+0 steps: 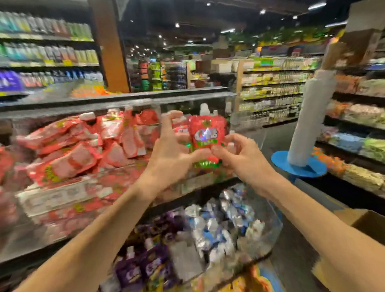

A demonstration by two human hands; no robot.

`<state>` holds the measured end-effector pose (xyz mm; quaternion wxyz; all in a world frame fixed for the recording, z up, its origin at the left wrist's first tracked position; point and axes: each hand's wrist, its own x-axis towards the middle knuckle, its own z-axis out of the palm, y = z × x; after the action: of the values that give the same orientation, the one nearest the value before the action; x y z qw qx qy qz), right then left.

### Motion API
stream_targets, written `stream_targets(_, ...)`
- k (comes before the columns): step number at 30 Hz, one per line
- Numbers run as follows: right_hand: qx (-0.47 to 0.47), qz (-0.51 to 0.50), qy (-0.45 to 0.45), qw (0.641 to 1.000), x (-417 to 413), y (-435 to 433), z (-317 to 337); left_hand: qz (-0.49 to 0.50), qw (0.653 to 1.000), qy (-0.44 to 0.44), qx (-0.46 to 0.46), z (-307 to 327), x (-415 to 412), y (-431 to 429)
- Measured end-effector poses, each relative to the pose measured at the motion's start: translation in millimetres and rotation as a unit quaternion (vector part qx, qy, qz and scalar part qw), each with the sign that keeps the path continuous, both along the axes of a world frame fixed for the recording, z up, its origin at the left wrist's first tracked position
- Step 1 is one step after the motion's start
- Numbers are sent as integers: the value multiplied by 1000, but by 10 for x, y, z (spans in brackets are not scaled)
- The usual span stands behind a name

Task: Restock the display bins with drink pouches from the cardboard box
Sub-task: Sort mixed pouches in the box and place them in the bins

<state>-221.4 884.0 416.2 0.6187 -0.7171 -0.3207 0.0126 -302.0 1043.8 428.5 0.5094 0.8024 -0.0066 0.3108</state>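
A red drink pouch (205, 134) with a white cap stands upright in the air in front of the upper clear display bin (179, 111). My left hand (172, 155) holds its lower left edge with the thumb, the other fingers spread and curled above. My right hand (237, 155) pinches the pouch's lower right corner. To the left, the upper bin holds a heap of red pouches (78, 149). A corner of the cardboard box (373, 224) shows at the lower right, beside my right forearm.
A lower clear bin (275, 232) holds purple pouches (143, 267) and blue and silver pouches (222, 221). A white roll on a blue stand (311, 124) stands to the right. Stocked shelves (361, 126) line the aisle on the right and at the back.
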Motion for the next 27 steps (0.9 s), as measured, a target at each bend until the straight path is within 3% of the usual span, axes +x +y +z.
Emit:
stream_targets(5, -50, -12, -113, 992, 1164, 146, 285, 146, 974, -2, 176, 232, 960, -135)
stream_targets(9, -152, -11, -156, 976, 1656, 285, 238, 244, 925, 109, 269, 217, 1289, -111)
stream_targets(13, -255, -11, -223, 941, 1800, 414, 136, 244, 907, 188, 288, 93, 1348, -4)
stream_targets(17, -349, 1, -276, 895, 1747, 431, 127, 290, 825, 256, 412, 89, 1329, -43)
stream_targets(19, -364, 9, -287, 886, 1726, 420, 140, 316, 800, 262, 437, 92, 1322, -95)
stream_targets(23, -318, 11, -283, 905, 1726, 351, 104, 315, 810, 265, 418, 83, 1273, -145)
stream_targets(27, -179, -36, -323, 928, 1497, 8, -111, 298, 895, 92, 319, -42, 1087, -379)
